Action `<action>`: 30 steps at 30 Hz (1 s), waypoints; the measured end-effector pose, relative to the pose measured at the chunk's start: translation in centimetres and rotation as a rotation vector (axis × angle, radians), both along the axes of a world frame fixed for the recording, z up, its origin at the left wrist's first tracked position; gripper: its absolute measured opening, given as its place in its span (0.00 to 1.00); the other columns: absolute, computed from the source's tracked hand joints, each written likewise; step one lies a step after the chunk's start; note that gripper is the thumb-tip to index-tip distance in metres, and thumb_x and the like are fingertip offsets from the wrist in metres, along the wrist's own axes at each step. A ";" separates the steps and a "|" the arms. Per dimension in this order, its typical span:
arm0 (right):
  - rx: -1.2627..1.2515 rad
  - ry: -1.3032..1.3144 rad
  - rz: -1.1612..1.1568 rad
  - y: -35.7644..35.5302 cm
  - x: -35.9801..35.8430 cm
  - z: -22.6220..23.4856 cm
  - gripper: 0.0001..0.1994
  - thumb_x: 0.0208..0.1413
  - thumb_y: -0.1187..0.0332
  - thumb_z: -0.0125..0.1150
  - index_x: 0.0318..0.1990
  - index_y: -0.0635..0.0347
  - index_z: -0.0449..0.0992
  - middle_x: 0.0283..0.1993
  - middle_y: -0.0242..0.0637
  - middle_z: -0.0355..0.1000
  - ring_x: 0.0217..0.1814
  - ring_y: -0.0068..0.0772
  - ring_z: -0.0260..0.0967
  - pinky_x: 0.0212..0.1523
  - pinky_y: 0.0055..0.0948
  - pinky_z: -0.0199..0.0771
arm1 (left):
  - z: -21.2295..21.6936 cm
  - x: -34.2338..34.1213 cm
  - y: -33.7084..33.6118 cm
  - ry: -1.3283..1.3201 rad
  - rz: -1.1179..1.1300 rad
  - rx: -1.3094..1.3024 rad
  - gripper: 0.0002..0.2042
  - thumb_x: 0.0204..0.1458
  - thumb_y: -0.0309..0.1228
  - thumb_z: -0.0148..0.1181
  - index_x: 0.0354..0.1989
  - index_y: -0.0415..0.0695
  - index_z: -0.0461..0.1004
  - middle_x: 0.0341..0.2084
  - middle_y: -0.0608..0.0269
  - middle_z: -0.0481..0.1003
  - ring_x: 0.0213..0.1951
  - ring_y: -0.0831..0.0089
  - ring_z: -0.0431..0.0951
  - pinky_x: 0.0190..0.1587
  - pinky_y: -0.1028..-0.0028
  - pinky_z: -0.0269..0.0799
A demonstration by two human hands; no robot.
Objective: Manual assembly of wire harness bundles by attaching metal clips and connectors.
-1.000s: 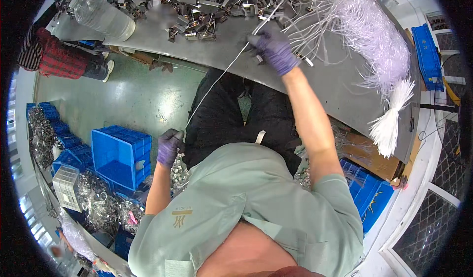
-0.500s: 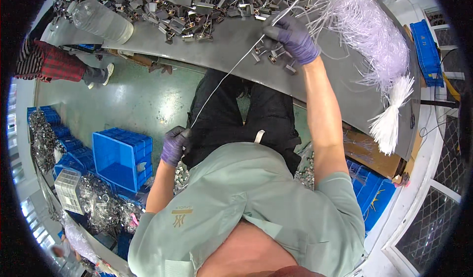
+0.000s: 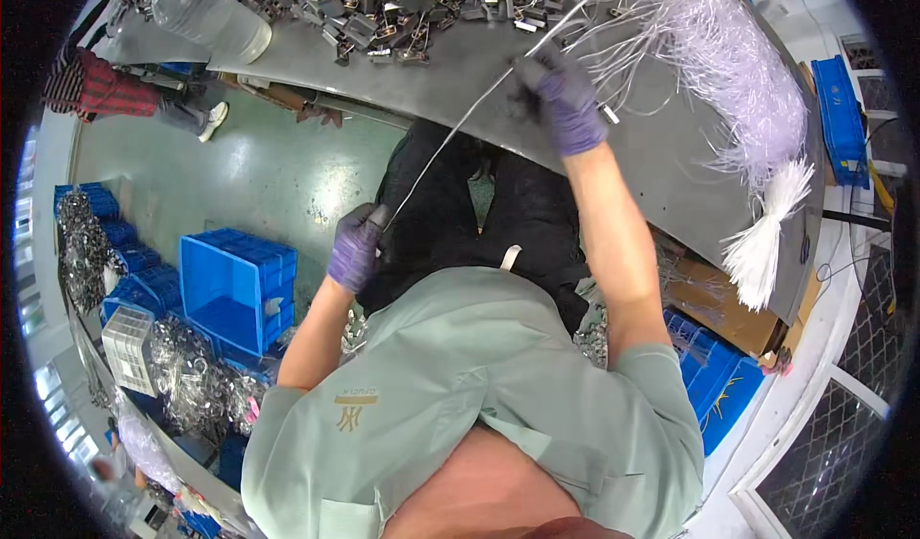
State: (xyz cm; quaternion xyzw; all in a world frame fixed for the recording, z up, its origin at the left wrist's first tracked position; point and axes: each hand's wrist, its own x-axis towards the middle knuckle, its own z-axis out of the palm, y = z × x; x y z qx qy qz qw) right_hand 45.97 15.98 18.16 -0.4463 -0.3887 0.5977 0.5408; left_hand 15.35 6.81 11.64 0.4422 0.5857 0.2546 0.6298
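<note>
A thin pale cord [image 3: 460, 125] runs taut on a slant from my left hand up past my right hand towards the strands at the table's far side. My left hand [image 3: 356, 249], in a purple glove with dark fingertips, is closed round its lower end beside my thigh. Over the near edge of the grey table, my right hand [image 3: 565, 103], gloved alike, touches or nearly touches the cord; motion smears its fingers. A small part [image 3: 610, 114] lies beside that hand. Beyond it is a heap of small grey block-shaped parts with metal pieces [image 3: 383, 7].
A big bundle of clear, purplish strands [image 3: 738, 79] with a white tied end [image 3: 771, 237] lies on the table's right. A clear plastic bottle [image 3: 213, 20] lies at the left. Blue crates [image 3: 240, 290] stand on the floor, and a person's legs [image 3: 187, 117] show beyond.
My left hand has risen slightly, still holding the cord. My right hand has come down and nearer to me, and blurs. The small parts below it are mostly no longer visible.
</note>
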 end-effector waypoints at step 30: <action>-0.071 0.072 -0.285 -5.2 5.0 -4.1 0.21 0.58 0.60 0.50 0.52 0.68 0.63 0.40 0.48 0.72 0.34 0.41 0.74 0.29 0.30 0.73 | 3.0 23.4 25.2 1.155 -0.712 1.220 0.16 0.41 0.26 0.54 0.43 0.49 0.72 0.45 0.49 0.70 0.47 0.56 0.71 0.49 0.57 0.65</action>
